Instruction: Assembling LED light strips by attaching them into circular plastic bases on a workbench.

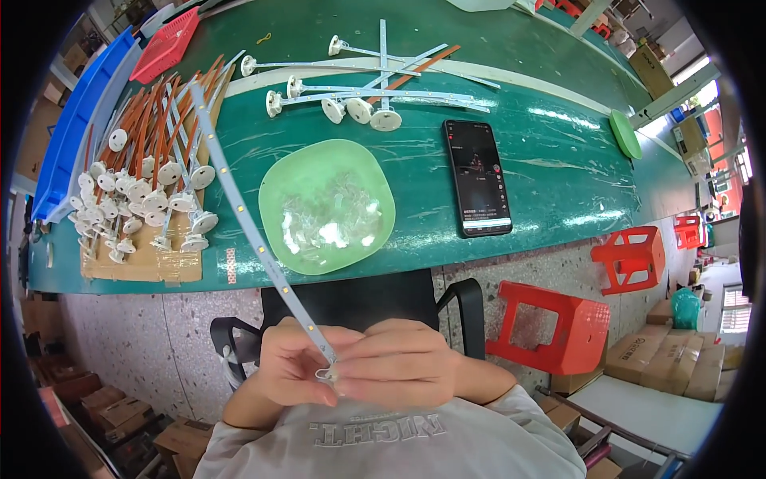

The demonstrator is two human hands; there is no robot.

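Close to my body, both hands meet at the lower end of a white LED strip [241,209]. The strip slants up and away to the left, with small yellowish chips along it. My left hand [297,366] is closed, thumb and fingers around the strip's end. My right hand [403,363] is closed from the other side, its fingertips against the same end. A small loop of thin wire shows between the hands; the fingers hide most of that end. Beyond the strip, a light green bowl [274,172] holds many small transparent pieces.
A pile of LED strips with white round ends [136,191] lies on flattened cardboard [179,267] at left. Several more strips [383,94] lie farther back. A phone [477,180] sits on the green table [558,188]. Red stools [550,327] and a black chair [459,307] stand below.
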